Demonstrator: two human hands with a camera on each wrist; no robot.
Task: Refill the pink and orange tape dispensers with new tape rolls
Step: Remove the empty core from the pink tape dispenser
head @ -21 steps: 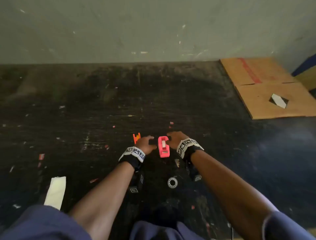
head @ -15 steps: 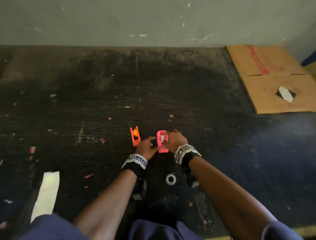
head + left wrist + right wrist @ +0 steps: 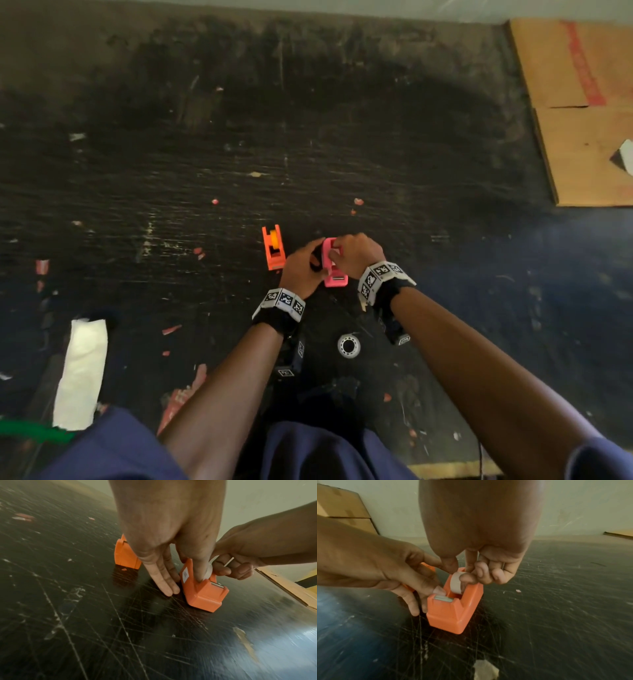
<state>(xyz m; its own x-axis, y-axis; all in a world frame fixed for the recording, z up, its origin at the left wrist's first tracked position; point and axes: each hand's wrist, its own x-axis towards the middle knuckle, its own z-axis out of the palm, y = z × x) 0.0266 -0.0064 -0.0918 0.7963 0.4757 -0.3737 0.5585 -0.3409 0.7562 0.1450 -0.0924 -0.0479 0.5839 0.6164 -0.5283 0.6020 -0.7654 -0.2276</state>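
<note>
Pink dispenser [image 3: 334, 265] at table centre, orange dispenser [image 3: 274, 247] at its 9 o'clock; left hand [image 3: 301, 267] braces it, right hand [image 3: 354, 255] pinches tape roll [image 3: 456, 582] half-seated: skewed push risks jamming.

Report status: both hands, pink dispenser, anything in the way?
Left hand steadies pink dispenser on table. Right hand pinches white tape roll, seating it in the cradle. Orange dispenser stands apart, to the left. Nothing in the way.

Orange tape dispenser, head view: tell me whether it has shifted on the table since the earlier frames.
No. The orange tape dispenser keeps its place, left of and nearer than the red fleck; only the camera moved.
</note>
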